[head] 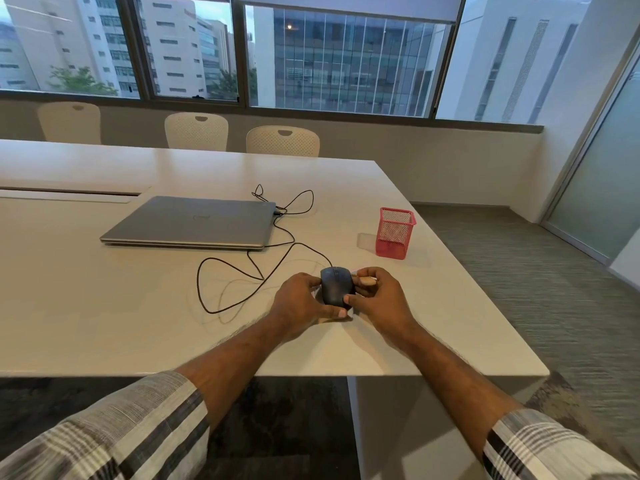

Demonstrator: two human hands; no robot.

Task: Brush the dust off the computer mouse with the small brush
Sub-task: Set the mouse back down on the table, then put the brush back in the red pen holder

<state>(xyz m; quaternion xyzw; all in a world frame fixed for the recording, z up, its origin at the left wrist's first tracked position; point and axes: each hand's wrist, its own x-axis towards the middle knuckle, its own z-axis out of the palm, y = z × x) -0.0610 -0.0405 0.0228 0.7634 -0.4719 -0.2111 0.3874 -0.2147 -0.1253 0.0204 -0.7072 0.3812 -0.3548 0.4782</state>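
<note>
Head view. My left hand (300, 299) curls round the left flank of the dark grey plastic computer mouse (336, 285), thumb at its near end; the mouse sits near the front right part of the white table (104, 323). My right hand (375, 296) pinches a small pale-handled brush (366, 280) at the mouse's right side, thumb touching the mouse; its bristles are hidden and only a stub of handle shows. The black cable (242, 271) loops toward a closed silver laptop (194, 221). A pink mesh pen holder (396, 233) stands behind, apart. My checked sleeves are cut off below.
</note>
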